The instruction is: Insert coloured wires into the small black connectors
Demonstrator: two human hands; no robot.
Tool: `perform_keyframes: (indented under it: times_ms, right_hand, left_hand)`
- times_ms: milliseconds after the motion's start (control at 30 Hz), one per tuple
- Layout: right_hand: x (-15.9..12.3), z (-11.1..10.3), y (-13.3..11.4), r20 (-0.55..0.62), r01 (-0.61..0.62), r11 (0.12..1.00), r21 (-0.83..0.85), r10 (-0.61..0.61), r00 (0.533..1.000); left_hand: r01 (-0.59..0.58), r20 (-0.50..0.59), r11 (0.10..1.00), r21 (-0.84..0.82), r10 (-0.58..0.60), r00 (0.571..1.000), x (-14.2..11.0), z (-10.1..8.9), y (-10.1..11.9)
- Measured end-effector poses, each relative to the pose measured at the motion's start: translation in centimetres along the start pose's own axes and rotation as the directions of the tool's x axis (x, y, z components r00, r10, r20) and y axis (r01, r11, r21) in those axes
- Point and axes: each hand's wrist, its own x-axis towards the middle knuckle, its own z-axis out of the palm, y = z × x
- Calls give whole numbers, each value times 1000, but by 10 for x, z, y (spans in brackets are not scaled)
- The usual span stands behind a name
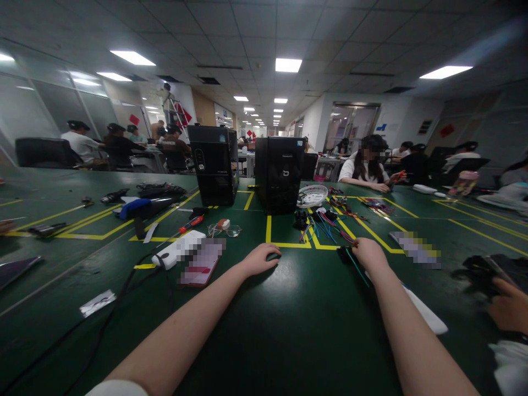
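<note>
Working bare-handed across a green tabletop point(284, 324), with left hand point(263, 259) low over the near surface, empty, fingers released in a loose curl. Reaching forward with right hand point(368, 256), fingers bent and drawn in at a black connector point(345, 255) with a green wire point(358, 268); too small to tell whether gripped. Located right of center, at the near end of colored wires point(325, 221) and just beside yellow tape point(289, 245). Lying with long axis slanted, from far left to near right, green wire pointing back toward the camera and rightward. Seen beyond: two upright computer towers, at left point(212, 173) and center point(284, 179), and a white basket point(312, 196). Placed left of left hand: a smartphone point(203, 265), a white power strip point(180, 249) and eyeglasses point(234, 231).
</note>
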Motion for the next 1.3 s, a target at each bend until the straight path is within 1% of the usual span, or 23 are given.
perform_keyframes:
  times_ms: [133,300,367,467,533,700,800,933,1133,1233,1300]
  right_hand:
    - [0,0,-3,11,26,1000,-15,-25,1000]
    - [2,-1,-3,49,152,988,-39,-150,987]
    - [2,-2,-4,92,169,984,-53,-164,982]
    - [2,-3,-4,148,163,985,-56,-153,977]
    - [2,-3,-3,152,165,985,-41,-157,976]
    - [1,-6,5,52,112,994,-12,-111,992]
    - [-2,-11,6,42,73,997,16,-74,996]
    - [-4,-12,2,64,86,995,49,-89,994]
    - [-4,-10,-3,97,87,995,45,-91,991]
    - [-4,-12,-5,117,101,995,20,-103,988]
    - [-4,-13,-8,153,107,994,-20,-103,983]
  left_hand:
    - [-4,-5,1000,3,4,1000,0,1,0]
    - [-9,-14,1000,1,9,1000,0,2,-2]
    - [-17,-22,1000,-2,17,1000,0,2,-2]
    - [-23,-17,1000,-4,22,1000,0,2,-2]
    - [-19,-11,1000,0,19,1000,0,1,-2]
    - [-14,-10,1000,13,14,1000,-1,2,-2]
    - [-20,-6,1000,12,20,1000,0,2,-2]
    - [-10,-7,1000,5,10,1000,0,1,-1]
    - [8,5,1000,-10,-8,1000,0,-1,1]
    - [10,0,1000,-6,-10,1000,0,0,1]
    - [4,-2,1000,0,-4,1000,0,0,1]
